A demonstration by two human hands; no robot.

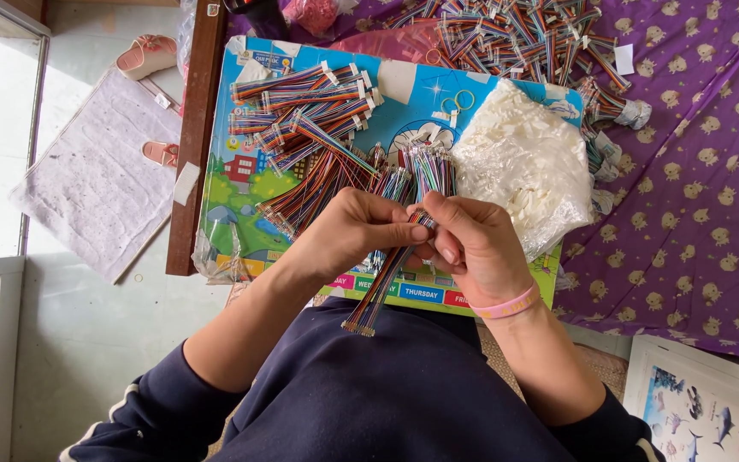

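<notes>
My left hand (361,229) and my right hand (470,244) meet over my lap, both gripping one bundle of thin multicoloured ribbon wires (387,278). The bundle's lower end hangs down to my dark sweater; its upper ends fan out above my fingers. My right wrist wears a pink band (506,306). Just beyond my hands, more bundles of the same wires (301,128), tipped with white connectors, lie on a colourful picture board (224,214).
A clear bag of white plastic pieces (523,167) lies on the board's right side. A large pile of wire bundles (515,38) rests on the purple patterned cloth (694,214). Rubber bands (457,101), a brown wooden edge (190,145), pink slippers (147,56) and a floor mat (96,180) lie left.
</notes>
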